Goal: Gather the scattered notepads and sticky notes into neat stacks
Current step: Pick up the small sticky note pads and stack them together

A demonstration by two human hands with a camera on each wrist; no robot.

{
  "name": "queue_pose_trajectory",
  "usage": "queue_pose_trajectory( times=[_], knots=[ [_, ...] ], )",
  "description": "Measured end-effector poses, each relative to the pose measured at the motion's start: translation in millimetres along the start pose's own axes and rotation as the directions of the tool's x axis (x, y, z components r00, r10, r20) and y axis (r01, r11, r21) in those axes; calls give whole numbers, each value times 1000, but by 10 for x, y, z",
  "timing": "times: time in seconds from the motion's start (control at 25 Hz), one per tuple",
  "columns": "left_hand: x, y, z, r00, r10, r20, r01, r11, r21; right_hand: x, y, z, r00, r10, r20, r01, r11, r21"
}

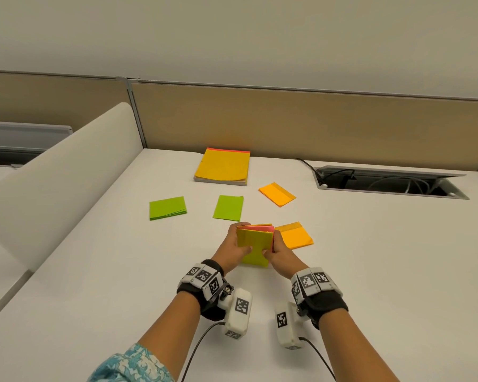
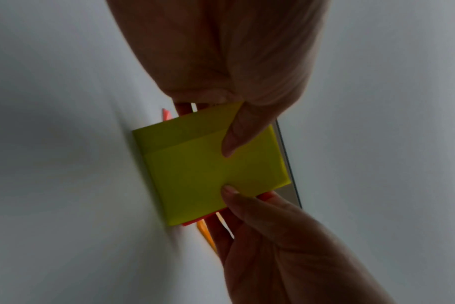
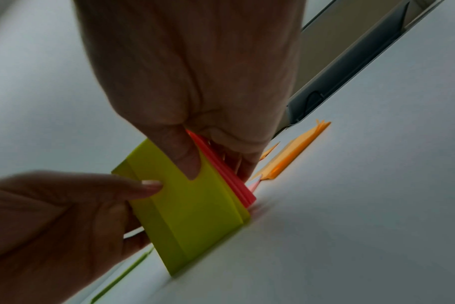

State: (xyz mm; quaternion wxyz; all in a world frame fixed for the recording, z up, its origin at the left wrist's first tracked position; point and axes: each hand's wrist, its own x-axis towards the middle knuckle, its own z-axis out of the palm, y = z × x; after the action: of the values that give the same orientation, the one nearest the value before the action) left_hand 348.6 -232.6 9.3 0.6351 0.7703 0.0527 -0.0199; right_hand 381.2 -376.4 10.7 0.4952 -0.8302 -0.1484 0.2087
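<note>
Fingers (image 1: 240, 245) around sticky-note stack (image 1: 255, 250)

— What's at the far edge of the white desk (image 1: 370, 271)?
— A tan partition panel (image 1: 301, 119) runs along it, with a pale wall above.
— And to the right?
— An open cable hatch (image 1: 392, 184) set into the desktop, its lid tilted up, dark cables (image 1: 342, 173) inside; one cable trails out to its left.
— On the left?
— A white divider (image 1: 58, 172) slants from far to near, with another desk beyond.
</note>
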Motion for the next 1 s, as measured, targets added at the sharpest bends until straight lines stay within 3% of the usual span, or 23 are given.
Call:
queue_pose_trajectory(
  times=[0.12,0.32,0.4,0.52,0.6,0.72,0.92,1.0],
  knots=[
    [36,-91,19,999,-47,-2,47,996,78,64,100,44,997,11,-81,-18,996,-87],
    [143,82,-67,972,-176,-158,173,984,-30,154,26,-116,977,-3,-211,-5,999,-37],
    [217,120,-146,944,-245,-219,227,968,-107,250,39,-266,946,36,-323,-116,966,-230],
    [296,122,-217,908,-336,-251,286,933,-218,322,135,-454,869,229,-438,-430,787,-442],
    [320,107,-242,901,-357,-246,304,924,-230,332,180,-511,816,322,-480,-542,715,-441],
    [347,80,-278,900,-360,-246,299,920,-253,365,211,-510,783,363,-505,-597,669,-443],
    [380,44,-300,899,-347,-266,289,929,-232,370,218,-584,698,503,-510,-691,660,-296],
    [371,39,-305,896,-348,-276,291,930,-225,379,216,-616,682,515,-519,-669,726,-159]
  ],
)
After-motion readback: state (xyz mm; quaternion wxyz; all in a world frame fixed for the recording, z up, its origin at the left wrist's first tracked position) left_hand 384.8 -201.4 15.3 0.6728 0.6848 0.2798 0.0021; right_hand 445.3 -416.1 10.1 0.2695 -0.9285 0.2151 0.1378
